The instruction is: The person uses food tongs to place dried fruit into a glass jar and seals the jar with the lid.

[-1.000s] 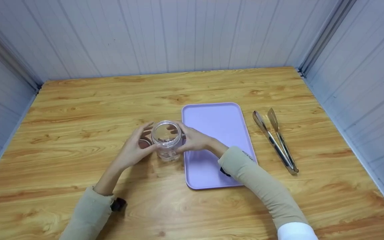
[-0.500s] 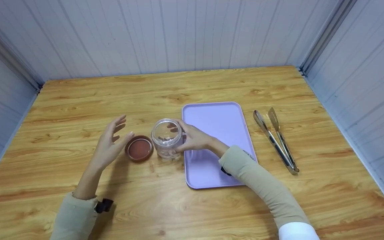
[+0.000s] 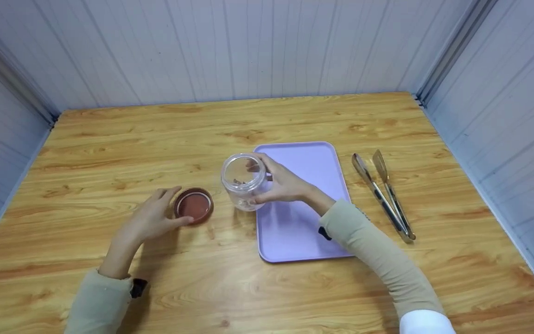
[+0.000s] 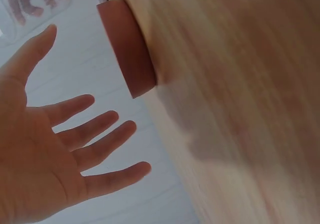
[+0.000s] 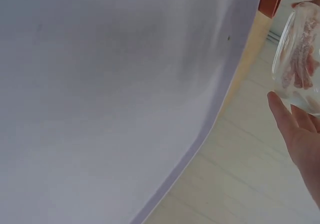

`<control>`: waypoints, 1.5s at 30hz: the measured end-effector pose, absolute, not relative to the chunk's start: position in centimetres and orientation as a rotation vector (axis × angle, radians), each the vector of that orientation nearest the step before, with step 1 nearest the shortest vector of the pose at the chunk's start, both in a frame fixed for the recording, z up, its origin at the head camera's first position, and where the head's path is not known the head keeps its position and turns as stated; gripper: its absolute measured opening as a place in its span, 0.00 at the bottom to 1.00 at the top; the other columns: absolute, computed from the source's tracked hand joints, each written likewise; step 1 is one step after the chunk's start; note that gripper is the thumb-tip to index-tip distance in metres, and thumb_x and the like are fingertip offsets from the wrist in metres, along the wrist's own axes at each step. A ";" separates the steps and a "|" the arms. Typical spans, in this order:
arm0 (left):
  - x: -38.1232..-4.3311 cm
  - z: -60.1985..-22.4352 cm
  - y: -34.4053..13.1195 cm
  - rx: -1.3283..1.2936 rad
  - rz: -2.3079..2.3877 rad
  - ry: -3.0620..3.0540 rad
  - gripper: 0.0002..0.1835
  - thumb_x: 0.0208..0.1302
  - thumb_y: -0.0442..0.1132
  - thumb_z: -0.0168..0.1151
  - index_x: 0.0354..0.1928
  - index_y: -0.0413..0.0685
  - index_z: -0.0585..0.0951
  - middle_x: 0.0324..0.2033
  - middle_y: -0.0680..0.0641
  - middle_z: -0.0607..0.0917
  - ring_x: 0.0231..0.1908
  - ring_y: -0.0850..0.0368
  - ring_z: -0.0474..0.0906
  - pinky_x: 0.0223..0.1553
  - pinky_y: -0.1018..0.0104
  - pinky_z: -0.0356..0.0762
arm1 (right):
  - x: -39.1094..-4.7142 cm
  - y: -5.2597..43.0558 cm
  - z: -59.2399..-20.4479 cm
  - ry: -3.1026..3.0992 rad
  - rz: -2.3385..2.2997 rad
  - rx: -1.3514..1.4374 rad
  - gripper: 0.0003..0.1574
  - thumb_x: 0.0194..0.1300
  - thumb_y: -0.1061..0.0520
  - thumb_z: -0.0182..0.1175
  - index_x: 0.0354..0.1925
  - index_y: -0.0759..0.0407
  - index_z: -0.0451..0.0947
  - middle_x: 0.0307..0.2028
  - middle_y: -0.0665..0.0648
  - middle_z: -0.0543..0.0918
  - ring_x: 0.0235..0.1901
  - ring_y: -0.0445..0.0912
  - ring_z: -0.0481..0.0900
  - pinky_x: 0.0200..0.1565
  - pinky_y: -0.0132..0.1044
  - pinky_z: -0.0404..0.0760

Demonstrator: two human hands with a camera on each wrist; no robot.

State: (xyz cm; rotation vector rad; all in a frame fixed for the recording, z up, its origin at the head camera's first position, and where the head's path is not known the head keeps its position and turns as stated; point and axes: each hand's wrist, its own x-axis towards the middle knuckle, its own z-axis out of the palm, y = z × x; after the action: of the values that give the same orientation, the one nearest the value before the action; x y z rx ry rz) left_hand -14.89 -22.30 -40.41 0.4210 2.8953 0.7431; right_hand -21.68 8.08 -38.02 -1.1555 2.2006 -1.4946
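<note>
My right hand (image 3: 284, 183) grips a clear jar (image 3: 244, 188) with an uncovered mouth, thumb at the near side and fingers round the right and far side. The jar is upright, at the left edge of the purple tray (image 3: 290, 243), and looks raised off the table. A round reddish-brown lid (image 3: 194, 207) lies to its left, hollow side up. Beside that lid is my left hand (image 3: 149, 222), fingers on its far left and thumb at its near edge. The left wrist view shows those fingers spread, apart from the lid (image 4: 127, 47).
Metal tongs (image 3: 387, 199) lie spread on the table to the right of the tray. The wood-grain table (image 3: 109, 139) is bounded by white panel walls (image 3: 248, 51) at the back and sides.
My left hand has let go of the jar, swung left and come down by the lid, which it had partly hidden. My right hand has moved the jar up and slightly right.
</note>
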 end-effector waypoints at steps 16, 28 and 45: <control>-15.5 -41.3 -21.2 0.381 0.537 2.857 0.55 0.45 0.58 0.65 0.63 0.28 0.49 0.52 0.24 0.62 0.49 0.28 0.62 0.46 0.40 0.62 | -19.8 10.9 -36.6 2.273 -1.500 -1.131 0.54 0.40 0.63 0.70 0.61 0.65 0.52 0.53 0.65 0.66 0.53 0.50 0.66 0.49 0.45 0.68; -15.8 -41.7 -20.8 0.320 0.470 2.884 0.57 0.40 0.60 0.67 0.63 0.29 0.51 0.54 0.26 0.61 0.52 0.29 0.58 0.45 0.38 0.62 | -19.0 12.3 -37.2 2.267 -1.543 -1.144 0.54 0.37 0.65 0.70 0.59 0.72 0.52 0.51 0.66 0.67 0.52 0.59 0.65 0.50 0.51 0.66; -16.5 -42.2 -20.6 0.359 0.578 2.948 0.51 0.37 0.62 0.67 0.54 0.29 0.60 0.45 0.32 0.68 0.45 0.38 0.66 0.41 0.44 0.67 | -18.0 13.9 -37.7 2.291 -1.524 -1.119 0.54 0.37 0.63 0.71 0.60 0.70 0.52 0.52 0.69 0.66 0.52 0.57 0.65 0.50 0.46 0.67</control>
State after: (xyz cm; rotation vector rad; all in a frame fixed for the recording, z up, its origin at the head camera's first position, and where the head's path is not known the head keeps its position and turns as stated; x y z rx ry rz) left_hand -16.48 -20.59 -42.16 0.3593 2.9483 0.5778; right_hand -18.00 13.93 -37.69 -1.1192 2.2908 -1.5236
